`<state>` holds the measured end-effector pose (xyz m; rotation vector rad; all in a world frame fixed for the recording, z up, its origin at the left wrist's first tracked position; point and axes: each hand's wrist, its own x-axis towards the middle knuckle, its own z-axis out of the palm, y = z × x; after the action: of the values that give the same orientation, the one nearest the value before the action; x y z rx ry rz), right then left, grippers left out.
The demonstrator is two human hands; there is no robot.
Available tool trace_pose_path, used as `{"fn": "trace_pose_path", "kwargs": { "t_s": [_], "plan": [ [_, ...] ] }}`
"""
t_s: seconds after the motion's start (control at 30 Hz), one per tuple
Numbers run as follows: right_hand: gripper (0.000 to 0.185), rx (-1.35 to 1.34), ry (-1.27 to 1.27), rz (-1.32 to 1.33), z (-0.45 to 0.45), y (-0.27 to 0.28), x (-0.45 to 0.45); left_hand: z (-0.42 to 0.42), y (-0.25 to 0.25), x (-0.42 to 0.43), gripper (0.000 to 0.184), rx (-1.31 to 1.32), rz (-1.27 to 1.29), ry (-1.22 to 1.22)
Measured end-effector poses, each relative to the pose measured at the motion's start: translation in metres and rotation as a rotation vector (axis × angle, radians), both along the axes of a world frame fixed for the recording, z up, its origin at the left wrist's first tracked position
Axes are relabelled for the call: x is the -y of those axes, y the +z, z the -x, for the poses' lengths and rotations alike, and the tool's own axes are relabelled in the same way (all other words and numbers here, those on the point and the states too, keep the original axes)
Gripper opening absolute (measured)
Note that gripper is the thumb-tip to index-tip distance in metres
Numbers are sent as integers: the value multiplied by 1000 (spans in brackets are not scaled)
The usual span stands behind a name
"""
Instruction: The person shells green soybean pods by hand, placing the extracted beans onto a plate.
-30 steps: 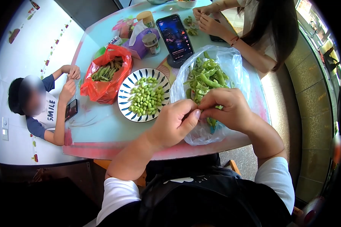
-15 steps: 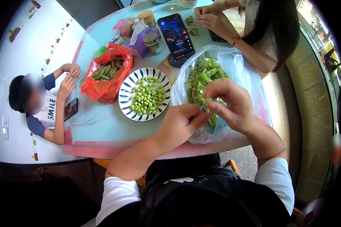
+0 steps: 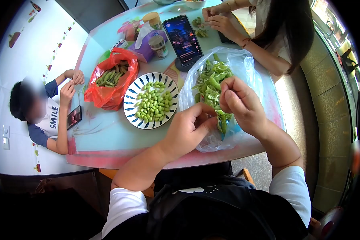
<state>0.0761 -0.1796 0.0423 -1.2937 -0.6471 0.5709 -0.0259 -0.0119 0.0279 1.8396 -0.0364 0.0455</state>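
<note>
My left hand (image 3: 188,129) is curled at the near edge of the clear plastic bag (image 3: 250,66), thumb and forefinger tips close together; what lies between them is hidden. My right hand (image 3: 244,106) is closed over the bag, thumb pressed against the bent fingers, and I cannot make out what is in it. Under and behind both hands, green bean pods (image 3: 214,78) fill the bag. Left of the bag, a white plate (image 3: 131,115) with dark leaf-shaped marks bears many shelled green beans (image 3: 153,105).
A red plastic bag (image 3: 112,100) of pods (image 3: 111,77) stands left of the plate. Behind are a propped phone (image 3: 183,40), a glass jar (image 3: 159,47) and a purple tissue box (image 3: 144,54). One person (image 3: 48,108) sits left; another person's hands (image 3: 224,24) are at back right.
My right hand has closed its fingers, and the green bean seen at its fingertips is now out of sight. My left hand has drawn slightly away from the right. The view has shifted slightly.
</note>
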Motion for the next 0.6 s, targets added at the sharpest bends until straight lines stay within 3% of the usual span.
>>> {"fn": "trace_pose_path", "kwargs": {
  "t_s": [0.07, 0.17, 0.33, 0.37, 0.47, 0.5, 0.6],
  "plan": [
    [8, -61, -2, -60, 2, 0, -1, 1, 3, -1, 17, -21, 0, -15],
    [10, -138, 3, -123, 3, 3, 0, -1, -11, 0, 17, 29, 270, -17],
    [16, -501, 66, -214, -3, 8, -6, 2, -3, -1, 16, 76, 202, 11],
    [29, -587, 171, -316, -13, -3, -3, 3, -3, -1, 16, 86, 205, 25],
    [40, -654, 160, -242, -14, -1, -4, 2, -5, -3, 15, 166, 156, 72],
    [52, -682, 201, -244, -16, -6, -3, 0, -8, -5, 17, 201, 110, 87],
    [61, -757, 257, -261, -14, -4, -2, 3, -5, -7, 20, 315, 37, 129]
  ]
}}
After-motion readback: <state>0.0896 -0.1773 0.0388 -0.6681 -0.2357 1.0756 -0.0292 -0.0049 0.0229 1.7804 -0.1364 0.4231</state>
